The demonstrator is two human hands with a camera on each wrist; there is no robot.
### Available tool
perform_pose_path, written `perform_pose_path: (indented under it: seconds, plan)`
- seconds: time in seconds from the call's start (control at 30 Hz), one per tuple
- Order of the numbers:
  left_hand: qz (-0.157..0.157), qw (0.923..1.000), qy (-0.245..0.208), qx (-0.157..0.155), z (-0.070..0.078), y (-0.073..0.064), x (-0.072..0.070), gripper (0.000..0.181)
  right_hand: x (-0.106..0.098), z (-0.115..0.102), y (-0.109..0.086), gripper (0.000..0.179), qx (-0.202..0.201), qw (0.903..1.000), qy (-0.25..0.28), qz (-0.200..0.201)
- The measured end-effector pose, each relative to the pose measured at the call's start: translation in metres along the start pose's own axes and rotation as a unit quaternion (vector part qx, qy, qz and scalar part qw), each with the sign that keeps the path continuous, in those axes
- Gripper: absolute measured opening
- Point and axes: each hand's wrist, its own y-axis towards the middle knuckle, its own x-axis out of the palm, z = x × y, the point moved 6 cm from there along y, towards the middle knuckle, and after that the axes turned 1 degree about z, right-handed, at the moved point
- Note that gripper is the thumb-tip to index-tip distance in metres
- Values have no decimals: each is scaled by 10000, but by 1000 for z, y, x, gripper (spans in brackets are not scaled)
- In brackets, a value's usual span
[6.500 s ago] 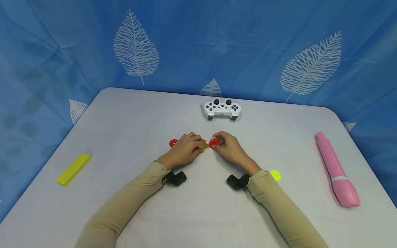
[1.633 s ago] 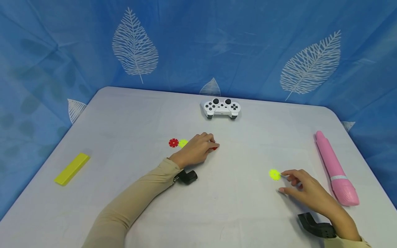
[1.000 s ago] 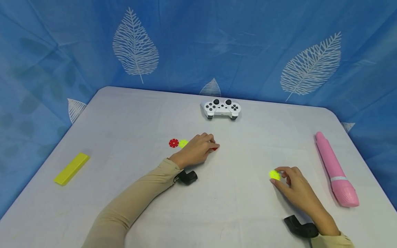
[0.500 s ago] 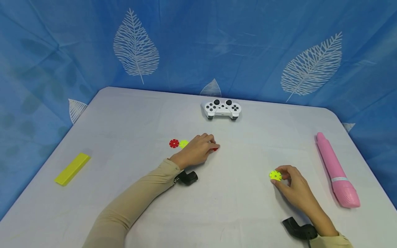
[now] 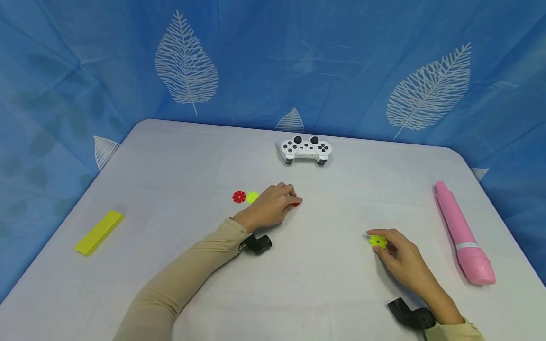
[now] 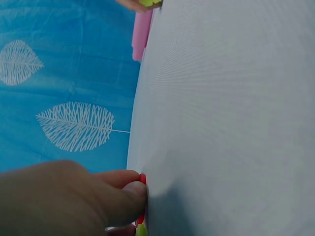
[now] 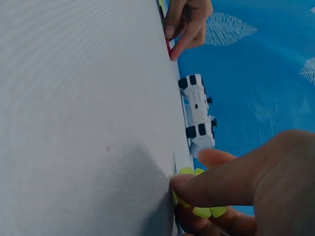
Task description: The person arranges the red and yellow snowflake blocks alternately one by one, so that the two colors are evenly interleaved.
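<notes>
My left hand lies across a row of small notched snowflake building discs. At the row's left end are a red disc and a yellow disc; the middle of the row is hidden under the hand. In the left wrist view, thumb and forefinger pinch another red disc, with a bit of yellow beside it. Further right, my right hand holds a separate yellow disc between thumb and fingers. The right wrist view shows this disc's petals around the thumb, close over the tabletop.
A white game controller sits near the back edge. On the right lies a long pink folded umbrella-like bundle with a pale band. At the left is a yellow bar-shaped block. A blue leaf-patterned curtain hangs behind the white table.
The right hand has left the left hand's side, reached right to the loose yellow disc and taken hold of it, turning it slightly. The left hand shifted right along the row, then stayed still.
</notes>
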Motion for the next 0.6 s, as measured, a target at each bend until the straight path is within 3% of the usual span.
perform_pose_path:
  seconds: [0.13, 0.27, 0.6]
  plan:
    - [-17, 10000, -12, -20, 0, 0, 0, 30, 1, -4, -1, 39, -437, 9990, 119, 20]
    - [-9, 10000, -16, -22, 0, 0, 1, 30, 3, -7, -2, 34, -616, 9980, 153, -29]
    - [34, 10000, -37, 15, 0, 0, 1, 30, 2, -4, -2, 28, -306, 9995, -19, 3]
